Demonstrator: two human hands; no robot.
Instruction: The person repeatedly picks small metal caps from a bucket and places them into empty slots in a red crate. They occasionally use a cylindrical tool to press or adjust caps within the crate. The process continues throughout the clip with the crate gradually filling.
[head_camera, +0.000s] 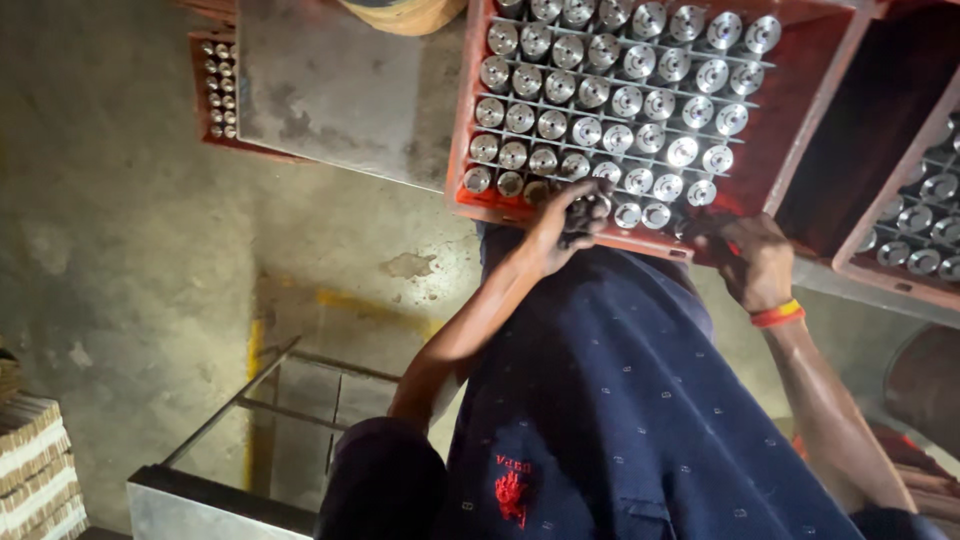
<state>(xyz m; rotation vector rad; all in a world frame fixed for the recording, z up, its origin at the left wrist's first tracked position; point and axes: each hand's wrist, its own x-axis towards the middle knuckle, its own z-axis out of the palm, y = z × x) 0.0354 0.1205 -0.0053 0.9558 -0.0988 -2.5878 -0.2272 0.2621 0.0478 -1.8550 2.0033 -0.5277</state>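
A grey, stained metal counter carries the load here. Sitting on it, a red plastic crate divided by a wire grid, every cell filled with a shiny round steel cylinder standing on end. Just beside it to the right, a second red crate with more steel pieces, only partly in view. At the counter's far left edge, a third, smaller red tray of small metal parts pokes out. Below, bare grey concrete floor with worn yellow paint marks.
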